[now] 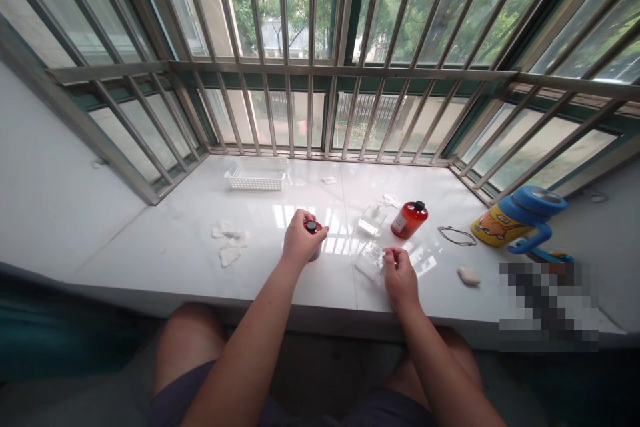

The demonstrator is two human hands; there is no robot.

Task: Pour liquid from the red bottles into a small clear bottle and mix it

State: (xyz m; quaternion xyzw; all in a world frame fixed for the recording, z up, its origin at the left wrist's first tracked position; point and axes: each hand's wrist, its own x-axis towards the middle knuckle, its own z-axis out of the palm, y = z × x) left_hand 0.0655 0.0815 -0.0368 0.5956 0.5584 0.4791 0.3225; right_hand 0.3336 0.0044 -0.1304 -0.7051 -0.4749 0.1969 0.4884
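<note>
Left hand point(300, 238) grips a small red bottle point(315, 252) with a black cap over the white sill point(165, 240); my right hand point(400, 278) pinches shut just beside a clear glass bottle point(370, 261).

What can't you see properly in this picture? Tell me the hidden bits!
All in the head view:
- The left hand covers most of the red bottle.
- The right hand's fingers hide anything they might pinch.
- A pixelated patch blurs out the sill's right end.
- The orange bottle's label is too small to read.
</note>
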